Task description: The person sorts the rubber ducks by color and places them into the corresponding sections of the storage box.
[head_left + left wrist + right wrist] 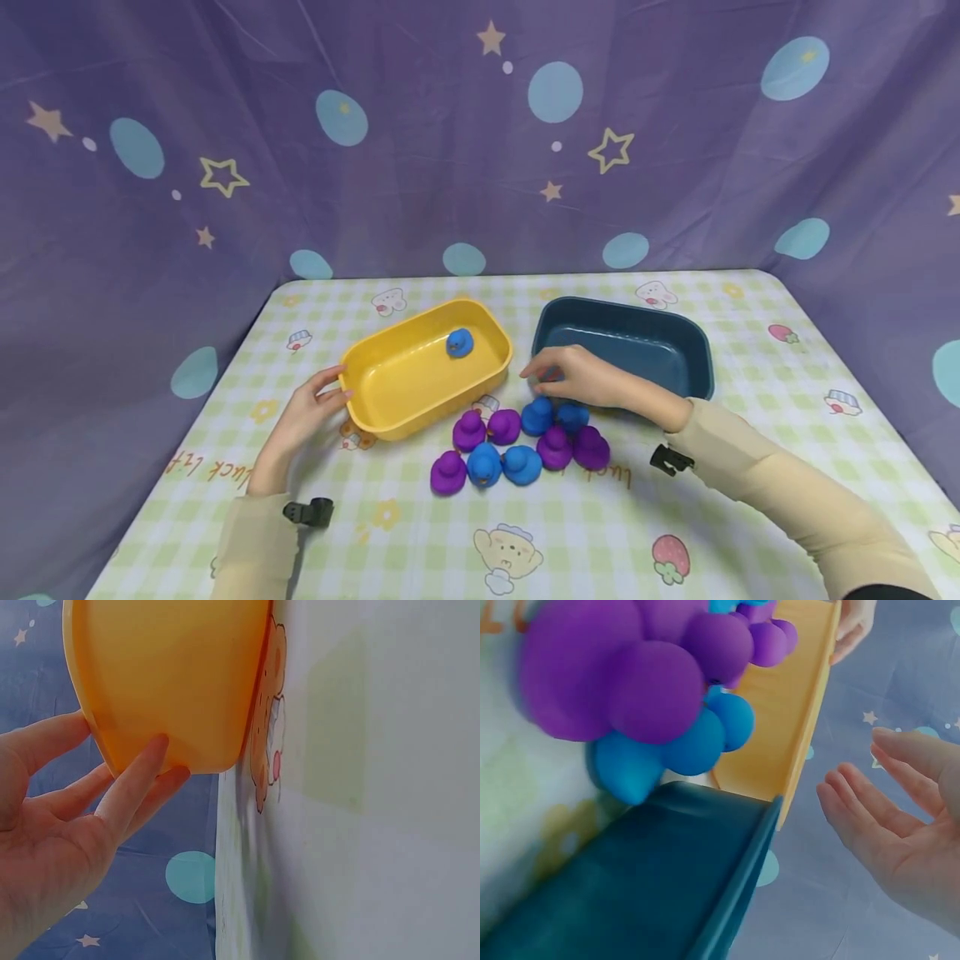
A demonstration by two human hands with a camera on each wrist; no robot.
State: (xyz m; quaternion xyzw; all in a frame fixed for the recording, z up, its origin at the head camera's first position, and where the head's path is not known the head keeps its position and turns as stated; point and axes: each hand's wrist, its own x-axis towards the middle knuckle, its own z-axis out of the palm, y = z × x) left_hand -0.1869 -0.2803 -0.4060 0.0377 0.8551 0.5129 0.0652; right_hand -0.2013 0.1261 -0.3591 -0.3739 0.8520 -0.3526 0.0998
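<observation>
My left hand (306, 412) is at the left end of a yellow bin (401, 421), its fingers fairly straight and touching the end wall and rim. In the left wrist view the fingertips (161, 742) lie against the bin's outer wall. One blue rubber duck (460, 342) sits inside, toward the far right. Over the near left corner of a dark teal bin (693, 358) hovers my right hand (588, 377), fingers parted and loosely bent, with nothing between them in the right wrist view. A small red patch under those fingers is partly hidden.
Several purple ducks (448, 473) and blue ducks (522, 465) crowd together on the checked tablecloth (585, 542), just in front of the two bins. A narrow gap separates the bins. Behind the table hangs a purple patterned curtain (450, 183).
</observation>
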